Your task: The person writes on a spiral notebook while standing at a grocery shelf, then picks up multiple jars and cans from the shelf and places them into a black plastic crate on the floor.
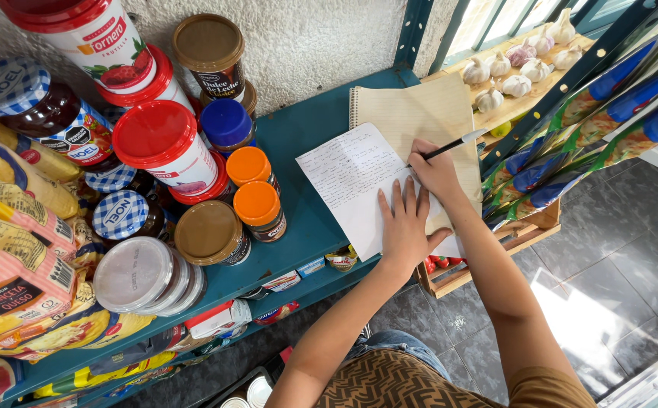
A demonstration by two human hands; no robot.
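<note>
Writing step under way on white handwritten paper sheet [351, 185], lying over spiral notebook [419, 113] on blue metal shelf [298, 128]. Right hand [436, 170]: fingers closed around black pen [450, 146]. Left hand [407, 227]: fingers spread flat, pinning sheet. Next calls for steady sheet, light strokes.

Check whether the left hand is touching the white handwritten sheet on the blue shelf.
Touching. The head view shows the left hand lying flat, fingers spread, directly on the white sheet, with no gap visible beneath the fingers.
</note>
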